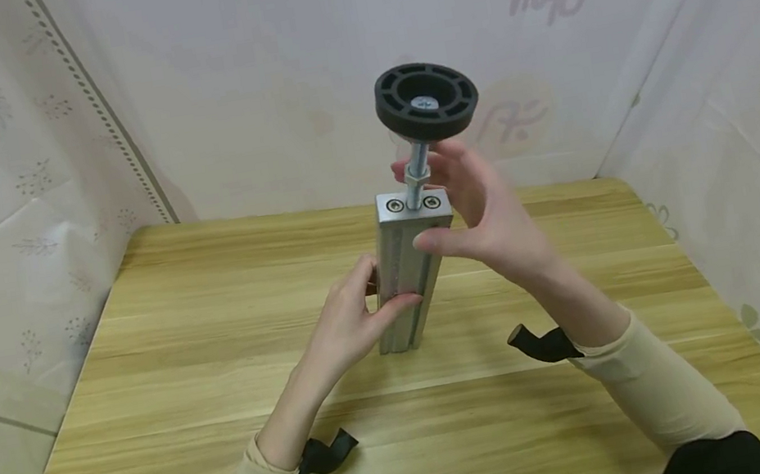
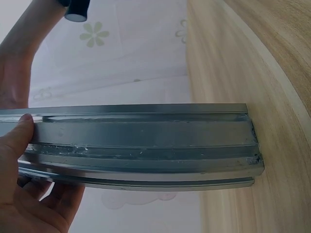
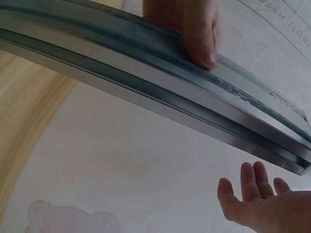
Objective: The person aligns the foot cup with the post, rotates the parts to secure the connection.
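Bar [image 1: 402, 258] is held end-down over the table [image 1: 187, 383], black foot [image 1: 432, 126] above its top. My left hand [image 1: 344, 332] grips its sides; my right hand [image 1: 502, 230], fingers loosely parted, is beside its top. For steadiness, I should brace the bar firmly, avoiding side load on the bolt [image 1: 420, 158].

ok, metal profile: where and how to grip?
Likely high on the metal profile, from the right: its long sides run parallel and it's held roughly upright. The left hand grips lower; the right hand is beside that spot. I'd avoid the black foot, wide on a thin stem.
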{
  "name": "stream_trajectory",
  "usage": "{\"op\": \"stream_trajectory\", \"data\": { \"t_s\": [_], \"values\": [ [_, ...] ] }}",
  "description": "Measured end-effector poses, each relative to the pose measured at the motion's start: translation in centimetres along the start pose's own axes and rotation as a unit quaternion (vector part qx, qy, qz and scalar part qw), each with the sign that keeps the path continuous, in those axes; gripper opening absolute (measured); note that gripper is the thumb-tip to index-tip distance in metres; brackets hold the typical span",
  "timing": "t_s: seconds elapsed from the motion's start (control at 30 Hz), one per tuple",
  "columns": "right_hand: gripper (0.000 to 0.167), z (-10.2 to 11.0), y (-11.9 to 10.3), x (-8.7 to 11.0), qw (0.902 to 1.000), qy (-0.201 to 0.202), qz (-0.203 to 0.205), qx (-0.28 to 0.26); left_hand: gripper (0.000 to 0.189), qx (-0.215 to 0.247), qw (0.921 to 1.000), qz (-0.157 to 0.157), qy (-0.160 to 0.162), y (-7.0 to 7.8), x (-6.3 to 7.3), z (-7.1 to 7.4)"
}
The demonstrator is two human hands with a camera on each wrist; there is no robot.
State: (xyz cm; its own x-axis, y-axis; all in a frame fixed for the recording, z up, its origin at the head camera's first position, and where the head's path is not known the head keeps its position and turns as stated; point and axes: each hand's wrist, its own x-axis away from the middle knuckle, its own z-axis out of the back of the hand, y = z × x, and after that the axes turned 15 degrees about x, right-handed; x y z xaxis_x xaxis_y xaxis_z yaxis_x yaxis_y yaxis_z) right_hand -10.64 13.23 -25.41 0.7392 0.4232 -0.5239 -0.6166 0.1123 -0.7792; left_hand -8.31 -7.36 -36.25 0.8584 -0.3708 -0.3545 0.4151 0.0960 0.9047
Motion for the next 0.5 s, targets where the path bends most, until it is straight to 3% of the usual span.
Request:
{"op": "stream_trajectory", "data": {
  "t_s": [0.23, 0.5],
  "values": [
    [0.088, -0.3, 0.8, 1.0, 0.9987, -0.033, -0.012, 0.035, 0.042, -0.003, 1.0000, -0.001, 0.001, -0.1, 0.0, 0.0],
    [0.078, -0.7, 1.3, 1.7, 0.9965, -0.033, -0.016, 0.075, 0.042, -0.001, 1.0000, -0.004, 0.000, -0.1, -0.1, 0.0]
  ]
}}
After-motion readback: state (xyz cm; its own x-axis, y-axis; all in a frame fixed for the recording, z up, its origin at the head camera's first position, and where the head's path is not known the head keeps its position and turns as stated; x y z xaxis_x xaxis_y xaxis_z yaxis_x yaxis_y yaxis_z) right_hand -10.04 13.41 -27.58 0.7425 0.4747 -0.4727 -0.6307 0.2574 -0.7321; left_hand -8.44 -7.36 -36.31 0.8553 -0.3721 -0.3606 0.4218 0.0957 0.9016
